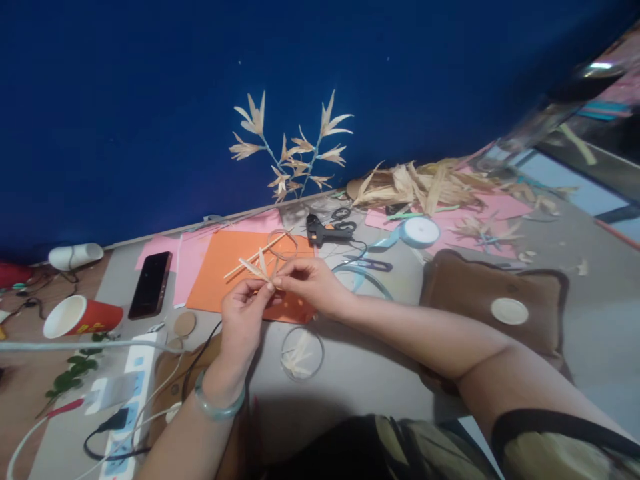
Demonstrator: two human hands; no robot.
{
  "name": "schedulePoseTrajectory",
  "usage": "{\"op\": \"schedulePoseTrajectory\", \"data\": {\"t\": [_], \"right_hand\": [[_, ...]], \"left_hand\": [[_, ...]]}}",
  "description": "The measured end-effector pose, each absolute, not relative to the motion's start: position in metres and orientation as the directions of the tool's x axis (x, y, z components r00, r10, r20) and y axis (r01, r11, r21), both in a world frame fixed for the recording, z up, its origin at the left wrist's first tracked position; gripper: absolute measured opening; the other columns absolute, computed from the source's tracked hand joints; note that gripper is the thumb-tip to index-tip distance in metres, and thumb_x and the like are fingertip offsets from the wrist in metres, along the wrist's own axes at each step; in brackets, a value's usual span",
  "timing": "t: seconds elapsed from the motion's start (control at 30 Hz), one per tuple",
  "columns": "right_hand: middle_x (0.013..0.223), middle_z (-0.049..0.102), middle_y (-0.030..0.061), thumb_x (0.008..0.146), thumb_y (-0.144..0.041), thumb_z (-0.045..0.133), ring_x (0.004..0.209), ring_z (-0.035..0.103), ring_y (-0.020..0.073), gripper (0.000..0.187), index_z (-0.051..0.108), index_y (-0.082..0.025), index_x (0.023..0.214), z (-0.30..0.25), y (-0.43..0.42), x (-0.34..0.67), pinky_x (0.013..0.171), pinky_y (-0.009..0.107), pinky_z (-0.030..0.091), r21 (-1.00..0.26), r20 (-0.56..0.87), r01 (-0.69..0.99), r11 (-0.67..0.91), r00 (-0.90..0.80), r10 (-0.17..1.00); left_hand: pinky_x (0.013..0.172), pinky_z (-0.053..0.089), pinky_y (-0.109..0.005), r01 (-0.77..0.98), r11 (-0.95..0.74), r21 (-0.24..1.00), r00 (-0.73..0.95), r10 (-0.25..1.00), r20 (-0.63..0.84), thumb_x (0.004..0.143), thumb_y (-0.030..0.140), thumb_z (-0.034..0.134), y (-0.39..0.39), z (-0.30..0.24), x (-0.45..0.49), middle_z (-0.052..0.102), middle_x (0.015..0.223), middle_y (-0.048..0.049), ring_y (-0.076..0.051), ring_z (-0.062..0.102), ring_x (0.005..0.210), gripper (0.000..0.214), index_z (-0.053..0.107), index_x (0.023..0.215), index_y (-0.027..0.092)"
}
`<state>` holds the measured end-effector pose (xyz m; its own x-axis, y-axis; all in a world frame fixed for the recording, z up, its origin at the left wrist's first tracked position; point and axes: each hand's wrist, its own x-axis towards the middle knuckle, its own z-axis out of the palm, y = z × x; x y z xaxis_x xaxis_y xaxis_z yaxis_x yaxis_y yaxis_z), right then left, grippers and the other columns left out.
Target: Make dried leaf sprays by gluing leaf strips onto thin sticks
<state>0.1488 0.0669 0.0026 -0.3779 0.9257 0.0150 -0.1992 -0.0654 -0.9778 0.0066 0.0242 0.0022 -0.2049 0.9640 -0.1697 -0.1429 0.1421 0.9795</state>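
Note:
Between them, my two hands pinch a small bunch of pale corn husk petals (pixel 259 268), whose pointed tips spread up and to the left. My left hand (pixel 245 303), with a pale green bangle on its wrist, is closed on the base of the bunch. My right hand (pixel 311 283) pinches the same spot from the right, fingertips touching the left ones. Under the hands lies orange paper (pixel 207 283), bearing a thin wooden stick (pixel 243 263) and a coil of wire (pixel 283 244). Closer to me, a wire ring (pixel 284 363) surrounds husk pieces (pixel 299 353).
Behind the paper are a black glue gun (pixel 330 231), scissors (pixel 345 215) and a blue ribbon roll (pixel 420 232). Husk flowers (pixel 295 157) stand against the blue wall; dried husks (pixel 425 187) are piled right. A phone (pixel 151 285), paper cup (pixel 83 316) and power strip (pixel 134 380) lie left; a brown cushion (pixel 470 300) right.

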Motion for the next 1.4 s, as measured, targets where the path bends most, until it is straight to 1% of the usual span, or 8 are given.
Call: {"op": "schedulePoseTrajectory", "data": {"t": [0.2,0.3,0.43,0.5,0.57,0.97,1.23,1.4], "right_hand": [[0.072,0.068,0.0033,0.079,-0.038,0.065,0.066,0.062,0.0132,0.026,0.067,-0.013,0.076,0.005,0.072,0.152,0.062,0.025,0.047,-0.994,0.097,-0.09,0.064,-0.429,0.898],[0.081,0.069,0.0054,0.083,-0.035,0.061,0.069,0.062,0.0152,0.025,0.067,-0.013,0.095,0.018,0.085,0.169,0.064,0.026,0.045,-0.933,0.118,0.24,0.267,-0.497,0.86],[0.099,0.066,0.0151,0.08,-0.021,0.059,0.094,0.058,0.0268,0.022,0.067,-0.012,0.098,0.028,0.111,0.202,0.082,0.037,0.037,-0.275,0.087,0.874,0.4,-0.392,0.916],[0.103,0.064,0.0192,0.081,-0.019,0.056,0.102,0.054,0.0313,0.021,0.067,-0.01,0.096,0.024,0.122,0.215,0.087,0.041,0.032,-0.02,0.072,0.943,0.331,-0.329,0.942],[0.102,0.064,0.0201,0.083,-0.018,0.053,0.1,0.054,0.032,0.021,0.066,-0.009,0.095,0.015,0.129,0.221,0.086,0.042,0.03,0.077,0.056,0.943,0.323,-0.328,0.943],[0.105,0.06,0.0195,0.086,-0.023,0.051,0.095,0.053,0.0288,0.032,0.051,-0.007,0.113,-0.02,0.147,0.219,0.08,0.036,0.027,0.11,0.094,0.935,0.337,-0.347,0.933],[0.097,0.057,0.0183,0.079,-0.018,0.049,0.088,0.053,0.029,0.023,0.055,-0.007,0.099,-0.008,0.145,0.216,0.071,0.034,0.033,0.112,0.133,0.945,0.307,-0.32,0.938],[0.098,0.054,0.013,0.073,-0.016,0.053,0.081,0.053,0.0231,0.029,0.054,-0.013,0.102,0.033,0.115,0.208,0.07,0.031,0.039,-0.2,0.291,0.889,0.413,-0.348,0.891]], "left_hand": [[0.065,0.054,-0.023,-0.183,0.151,0.971,-0.19,0.964,-0.186,0.065,0.033,0.077,0.027,-0.001,0.007,0.065,0.062,0.0011,-0.011,0.064,0.058,0.025,0.062,0.069,0.013],[0.068,0.054,-0.024,-0.228,0.145,0.963,-0.196,0.962,-0.191,0.066,0.032,0.077,0.029,-0.001,0.005,0.067,0.064,-0.0002,-0.012,0.066,0.062,0.024,0.062,0.069,0.013],[0.065,0.055,-0.025,-0.298,0.153,0.942,-0.231,0.946,-0.227,0.061,0.031,0.079,0.033,0.003,0.003,0.069,0.066,-0.0021,-0.013,0.068,0.063,0.026,0.061,0.069,0.014],[0.061,0.055,-0.024,-0.314,0.156,0.936,-0.232,0.944,-0.235,0.058,0.031,0.08,0.034,0.004,0.002,0.069,0.063,-0.002,-0.013,0.067,0.059,0.028,0.06,0.067,0.014],[0.058,0.055,-0.023,-0.32,0.15,0.936,-0.231,0.945,-0.23,0.056,0.032,0.081,0.035,0.005,0.002,0.068,0.061,-0.0018,-0.013,0.066,0.057,0.029,0.06,0.066,0.014],[0.053,0.052,-0.021,-0.354,0.059,0.933,-0.295,0.94,-0.171,0.06,0.031,0.077,0.038,0.003,-0.003,0.063,0.058,-0.0006,-0.01,0.06,0.053,0.024,0.061,0.064,0.013],[0.049,0.049,-0.019,-0.369,-0.002,0.929,-0.338,0.932,-0.133,0.065,0.03,0.074,0.038,0.004,-0.005,0.061,0.057,0.0017,-0.008,0.056,0.049,0.022,0.06,0.068,0.014],[0.049,0.048,-0.02,-0.364,-0.031,0.931,-0.357,0.928,-0.109,0.068,0.031,0.072,0.037,0.007,-0.007,0.059,0.055,0.0024,-0.008,0.054,0.048,0.022,0.059,0.07,0.014]]}}
